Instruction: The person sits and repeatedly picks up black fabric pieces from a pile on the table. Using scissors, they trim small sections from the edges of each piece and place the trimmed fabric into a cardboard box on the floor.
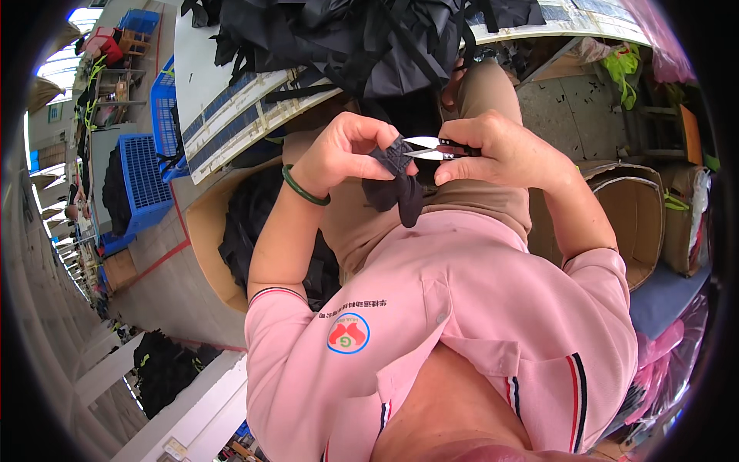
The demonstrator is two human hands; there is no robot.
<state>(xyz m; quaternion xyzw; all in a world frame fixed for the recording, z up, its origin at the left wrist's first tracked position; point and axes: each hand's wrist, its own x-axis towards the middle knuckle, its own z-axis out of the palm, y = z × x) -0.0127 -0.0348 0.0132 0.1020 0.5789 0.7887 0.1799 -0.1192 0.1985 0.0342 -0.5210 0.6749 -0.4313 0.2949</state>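
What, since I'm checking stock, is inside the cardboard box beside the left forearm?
Black fabric lies inside the cardboard box. The left forearm hides part of it, and the box's bottom is covered.

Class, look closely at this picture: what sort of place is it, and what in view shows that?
Probably a sewing workshop: a heap of black fabric and straps lies on the worktable, the right hand holds thread snips at a small black fabric piece, and a blue plastic crate stands nearby.

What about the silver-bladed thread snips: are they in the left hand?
No, the right hand holds the snips; the left hand pinches folded black fabric.
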